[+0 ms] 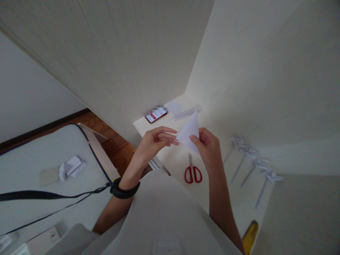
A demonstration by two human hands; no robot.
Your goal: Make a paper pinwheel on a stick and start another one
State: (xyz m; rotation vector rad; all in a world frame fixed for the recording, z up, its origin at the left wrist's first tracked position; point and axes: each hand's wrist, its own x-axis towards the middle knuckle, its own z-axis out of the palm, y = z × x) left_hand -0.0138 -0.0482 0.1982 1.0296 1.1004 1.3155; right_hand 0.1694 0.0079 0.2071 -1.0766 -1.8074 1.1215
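A white sheet of paper [189, 134], folded to a triangle with one point upward, is held over the white desk [170, 156]. My right hand [209, 145] pinches it at its right side, thumb on the front and fingers behind. My left hand [159, 139], with a black band on the wrist, is at the triangle's left corner. Its fingers are loosely stretched and apart; whether the fingertips touch the corner I cannot tell. Below the paper, red-handled scissors [193, 171] lie on the desk with blades closed, pointing away from me.
A phone [156, 114] with lit screen lies at the desk's left edge. Behind the paper are a small white paper square [174, 107] and several thin sticks [187, 112]. Several paper pinwheels [257, 163] on sticks lie at right. A yellow object [250, 235] is nearer me. A mattress [53, 141] is left.
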